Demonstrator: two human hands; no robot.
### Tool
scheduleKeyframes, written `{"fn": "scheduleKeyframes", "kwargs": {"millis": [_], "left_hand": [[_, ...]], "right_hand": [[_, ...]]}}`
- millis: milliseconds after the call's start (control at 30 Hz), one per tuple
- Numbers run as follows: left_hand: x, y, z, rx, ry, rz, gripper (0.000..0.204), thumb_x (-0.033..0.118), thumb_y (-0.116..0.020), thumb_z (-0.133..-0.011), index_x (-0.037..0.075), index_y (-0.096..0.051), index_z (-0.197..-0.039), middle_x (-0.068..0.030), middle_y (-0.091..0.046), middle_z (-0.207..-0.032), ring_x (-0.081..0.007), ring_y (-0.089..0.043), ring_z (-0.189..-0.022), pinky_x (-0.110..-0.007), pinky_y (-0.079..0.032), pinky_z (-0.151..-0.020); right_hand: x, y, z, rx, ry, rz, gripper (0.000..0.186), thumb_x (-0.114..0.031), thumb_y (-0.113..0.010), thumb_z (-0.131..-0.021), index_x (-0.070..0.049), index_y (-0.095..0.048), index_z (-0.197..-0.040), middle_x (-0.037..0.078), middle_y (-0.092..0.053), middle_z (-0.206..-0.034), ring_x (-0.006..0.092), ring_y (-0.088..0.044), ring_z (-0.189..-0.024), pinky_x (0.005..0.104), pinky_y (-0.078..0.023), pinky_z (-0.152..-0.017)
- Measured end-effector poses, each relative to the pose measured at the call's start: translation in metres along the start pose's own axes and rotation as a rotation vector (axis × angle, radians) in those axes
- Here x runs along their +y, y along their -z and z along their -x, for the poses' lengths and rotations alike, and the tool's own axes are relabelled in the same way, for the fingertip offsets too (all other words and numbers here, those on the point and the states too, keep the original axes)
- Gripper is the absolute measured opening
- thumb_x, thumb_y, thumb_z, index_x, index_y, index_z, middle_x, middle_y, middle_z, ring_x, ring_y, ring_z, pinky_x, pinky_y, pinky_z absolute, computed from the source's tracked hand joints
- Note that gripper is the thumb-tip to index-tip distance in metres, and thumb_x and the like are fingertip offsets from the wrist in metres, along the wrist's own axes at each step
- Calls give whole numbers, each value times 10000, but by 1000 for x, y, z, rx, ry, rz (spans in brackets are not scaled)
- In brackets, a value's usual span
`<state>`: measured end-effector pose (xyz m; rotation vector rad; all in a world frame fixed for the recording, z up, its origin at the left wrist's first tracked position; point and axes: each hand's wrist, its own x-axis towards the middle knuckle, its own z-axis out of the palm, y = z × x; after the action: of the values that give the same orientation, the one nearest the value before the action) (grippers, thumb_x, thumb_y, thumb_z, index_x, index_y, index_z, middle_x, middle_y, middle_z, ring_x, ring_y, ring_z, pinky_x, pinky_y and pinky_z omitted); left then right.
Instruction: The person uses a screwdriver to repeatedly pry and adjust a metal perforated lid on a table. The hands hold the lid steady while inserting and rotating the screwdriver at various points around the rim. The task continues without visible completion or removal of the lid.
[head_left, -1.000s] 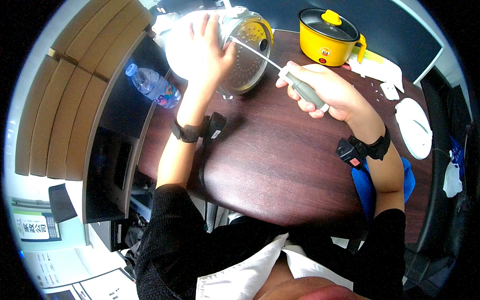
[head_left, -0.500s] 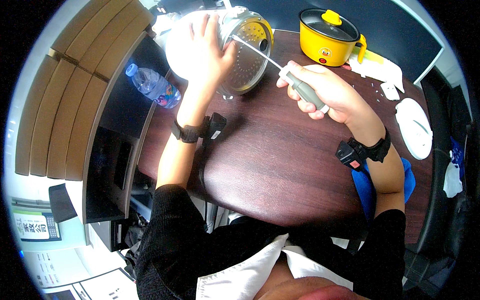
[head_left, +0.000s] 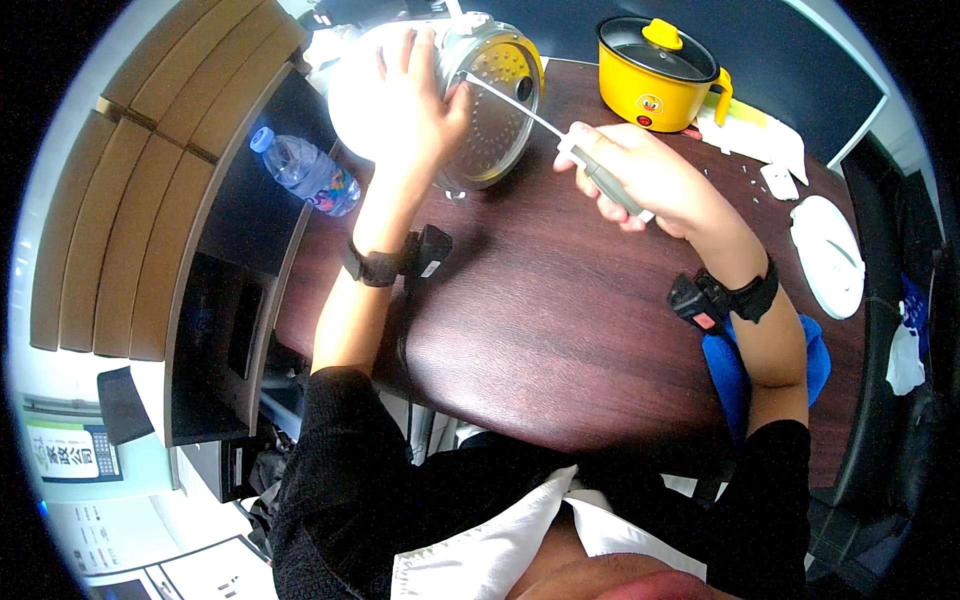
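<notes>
A white rounded appliance (head_left: 362, 105) lies on its side at the far left of the table. Its open end faces right and shows a dimpled round plate (head_left: 500, 125) with a yellow sheen. Across the white body my left hand (head_left: 420, 115) is spread, its thumb at the rim, gripping the appliance. In my right hand (head_left: 645, 180) is a screwdriver (head_left: 608, 185) with a grey-green and white handle, fingers wrapped round it. The shaft slants up to the left, and its tip meets the appliance's rim close to my left thumb. What the tip touches is too small to make out.
Behind my right hand stands a yellow pot (head_left: 650, 95) with a dark glass lid. To its right lie a white lid-like oval piece (head_left: 828, 257) and small white scraps. A water bottle (head_left: 305, 172) leans at the left. A blue cloth (head_left: 728, 375) lies under my right forearm.
My right hand has rolled slightly around the screwdriver handle and shifted a little up. The appliance has shifted very slightly left; my left hand stays on it.
</notes>
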<state>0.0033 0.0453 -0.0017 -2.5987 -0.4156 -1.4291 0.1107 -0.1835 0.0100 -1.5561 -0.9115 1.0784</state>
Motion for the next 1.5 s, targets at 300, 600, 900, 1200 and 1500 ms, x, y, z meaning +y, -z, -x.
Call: {"fn": "scheduleKeyframes", "kwargs": {"millis": [300,600,900,1200,1500], "left_hand": [[-3,-2,-1,0,-13,7,625,306,-699,-775,52,-507,-1313,-161,-496,-1361,-435,-407,-1267,-511,-349,-1044],[-3,-2,1,2,-2,26,639,310,-710,-766,59,-507,-1317,-163,-498,-1360,-429,-407,-1270,-504,-331,-1054],[-3,-1,0,-8,-5,29,637,286,-697,-766,68,-494,-1329,-162,-483,-1373,-420,-394,-1283,-500,-324,-1062],[-4,-2,0,-7,-2,71,628,284,-692,-779,63,-491,-1331,-173,-493,-1359,-427,-404,-1272,-493,-296,-1085],[-1,0,0,-26,13,17,634,278,-712,-766,62,-500,-1323,-160,-493,-1365,-427,-402,-1272,-489,-308,-1081]], "right_hand": [[14,-1,-6,566,707,930,339,-341,-532,-951,-16,-610,-1008,120,-632,-760,288,-634,-589,356,-515,-531],[-3,-8,6,46,33,-24,395,-389,-396,-1019,-31,-564,-1020,-7,-507,-682,32,-454,-435,161,-347,-329],[0,-7,5,3,24,-96,449,-442,-402,-1002,-29,-578,-987,2,-506,-691,59,-480,-456,198,-383,-338],[0,-9,5,2,10,-84,458,-448,-402,-1000,-25,-578,-1001,3,-509,-693,59,-480,-456,198,-387,-342],[18,-8,-7,395,488,639,326,-338,-491,-978,-26,-584,-959,86,-592,-717,220,-581,-507,318,-481,-455]]}}
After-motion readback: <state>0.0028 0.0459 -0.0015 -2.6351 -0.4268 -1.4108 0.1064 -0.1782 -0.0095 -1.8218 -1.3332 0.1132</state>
